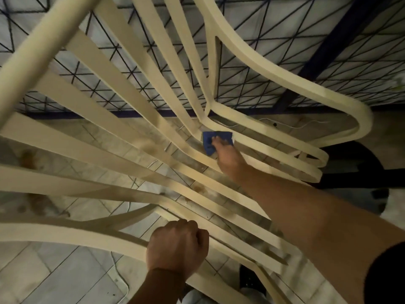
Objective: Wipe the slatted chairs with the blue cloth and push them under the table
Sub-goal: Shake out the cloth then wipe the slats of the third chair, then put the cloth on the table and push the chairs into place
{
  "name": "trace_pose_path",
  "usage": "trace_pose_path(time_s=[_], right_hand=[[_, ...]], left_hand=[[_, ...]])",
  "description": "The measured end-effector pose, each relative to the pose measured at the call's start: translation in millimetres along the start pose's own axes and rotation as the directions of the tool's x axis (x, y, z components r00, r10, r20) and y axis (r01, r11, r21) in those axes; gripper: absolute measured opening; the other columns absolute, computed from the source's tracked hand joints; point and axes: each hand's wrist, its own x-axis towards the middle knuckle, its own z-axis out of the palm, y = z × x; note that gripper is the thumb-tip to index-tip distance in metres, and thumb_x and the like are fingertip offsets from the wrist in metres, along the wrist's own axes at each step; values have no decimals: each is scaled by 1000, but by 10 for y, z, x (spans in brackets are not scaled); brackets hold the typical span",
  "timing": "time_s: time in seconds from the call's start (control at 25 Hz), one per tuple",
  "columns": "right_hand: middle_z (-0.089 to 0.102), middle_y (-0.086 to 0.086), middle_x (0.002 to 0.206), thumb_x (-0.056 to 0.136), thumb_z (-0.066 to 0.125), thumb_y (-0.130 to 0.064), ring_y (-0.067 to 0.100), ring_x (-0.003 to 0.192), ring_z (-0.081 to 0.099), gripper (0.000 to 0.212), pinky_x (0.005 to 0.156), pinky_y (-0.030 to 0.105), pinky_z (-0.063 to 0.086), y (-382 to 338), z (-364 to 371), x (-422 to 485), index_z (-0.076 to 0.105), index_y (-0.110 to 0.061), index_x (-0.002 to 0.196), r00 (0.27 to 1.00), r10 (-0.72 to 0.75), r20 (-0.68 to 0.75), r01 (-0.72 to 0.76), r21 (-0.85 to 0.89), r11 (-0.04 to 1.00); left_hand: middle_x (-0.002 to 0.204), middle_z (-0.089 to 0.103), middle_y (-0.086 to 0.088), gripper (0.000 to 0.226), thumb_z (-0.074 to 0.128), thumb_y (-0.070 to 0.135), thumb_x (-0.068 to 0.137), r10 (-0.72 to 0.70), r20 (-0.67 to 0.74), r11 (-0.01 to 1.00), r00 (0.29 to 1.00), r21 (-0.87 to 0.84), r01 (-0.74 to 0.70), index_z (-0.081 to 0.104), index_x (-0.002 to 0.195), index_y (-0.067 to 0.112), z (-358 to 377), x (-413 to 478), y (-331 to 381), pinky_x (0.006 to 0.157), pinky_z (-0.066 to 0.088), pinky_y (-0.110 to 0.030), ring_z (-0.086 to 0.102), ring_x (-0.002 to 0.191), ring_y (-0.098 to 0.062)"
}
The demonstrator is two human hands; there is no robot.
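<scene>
head view is looking steeply down through a pale slatted chair (26, 60). the right arm is reaching in from the lower right, stretched nearly straight across the slats, a black sleeve (390, 273) showing at its upper end. the right hand (228, 159) is lying palm down with its fingers stretched out on top of the cloth (210, 143), pressing it flat onto a slat; the thumb is hiding from view. the left hand (177, 244) is coming up from the bottom edge, its fingers curling tightly round a slat at the near side of the chair, knuckles facing up.

the cloth is sitting small and blue, bunched in a rough square, on a slat towards the right of the chair, just below the spot where the slats are bending and meeting the looping armrest. the chair is looking cream, its long slats fanning out from the lower right to the upper left, with brownish smudges showing on a few of them. motion blur is softening the near parts.

pale floor tiles (54, 277) are showing under the slats, with a thin white cable (295, 126) lying on them beyond the cloth. a pale panel (274, 23) crossed by a dark triangular grid is filling the top, with a dark blue bar (328, 40) running over it. a dark rounded shape (355, 176) is sitting at the right.
</scene>
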Motion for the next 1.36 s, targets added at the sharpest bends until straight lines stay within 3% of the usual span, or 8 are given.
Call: trace_pose_path(time_s=[0.12, 0.28, 0.4, 0.6, 0.84, 1.08, 1.2, 1.36], right_hand=[[40, 12, 159, 100, 56, -5, 27, 138, 50, 68, 109, 31, 42, 11, 113, -597, 24, -10, 160, 996, 81, 30, -84, 132, 988], [69, 15, 129, 58, 95, -11, 26, 107, 73, 83, 81, 33, 60, 57, 288, -1275, 64, -3, 134, 994, 31, 104, -36, 53, 998], [51, 21, 148, 96, 64, -12, 34, 131, 55, 56, 105, 42, 46, 9, 357, -1588, 46, -2, 148, 963, 30, 269, -32, 2, 1000], [58, 9, 93, 92, 63, -27, 23, 87, 55, 10, 85, 35, 46, -327, 34, -2311, 61, -17, 90, 943, 202, 265, -287, 336, 897], [70, -3, 110, 106, 52, -18, 20, 104, 68, 13, 93, 38, 54, -600, -757, -3640, 61, -21, 115, 828, 519, 214, -408, 863, 296], [75, 13, 115, 101, 57, -8, 34, 108, 71, 22, 103, 58, 50, -840, -1747, -4657, 67, -10, 119, 744, 567, 352, -167, 921, -352], [74, 14, 120, 100, 57, -9, 35, 110, 71, 26, 104, 58, 50, -1076, -2173, -4988, 66, -8, 125, 776, 519, 357, -103, 885, -455], [72, 15, 123, 103, 55, -26, 34, 113, 70, 31, 96, 54, 56, -1388, -2718, -5234, 65, -9, 127, 832, 520, 193, 5, 935, -356]], left_hand=[[44, 45, 7, 36, 56, 35, 78, 26, 27, 999, 999, 35, -27, 51, 47, 20, -41, 12, 28, 37, 37, -23, 40, 36, -16], [42, 45, 7, 35, 73, 32, 68, 4, 53, 999, 999, 42, -7, 50, 43, 22, -152, 24, 71, 44, 14, -19, 22, 40, -13], [53, 54, 6, 31, 68, 41, 81, -14, 124, 998, 992, 68, 6, 58, 57, 24, -224, -5, 114, 44, 30, -24, 38, 45, -12], [67, 53, 9, 41, 37, 51, 100, -4, 68, 997, 998, 80, -1, 58, 75, 27, -337, -77, 121, 56, 38, -23, 48, 60, -4], [58, 54, 5, 37, 46, 51, 89, 18, 90, 968, 996, -252, 5, 48, 58, 30, -377, -271, -35, 53, 36, -27, 55, 57, -22], [58, 53, 4, 33, 61, 24, 94, 111, 256, 734, 960, -672, 94, 60, 69, 2, -963, -893, 195, 64, 40, -34, 51, 59, -13], [68, 63, 3, 22, 62, 14, 97, 254, 279, 669, 926, -742, 40, 68, 78, 5, -1431, -1456, 603, 70, 46, -32, 57, 67, -9], [107, 70, 5, 13, 64, 18, 99, 300, 175, 514, 938, -858, -4, 68, 110, 24, -2069, -1977, 1234, 77, 55, -22, 68, 94, -7]])
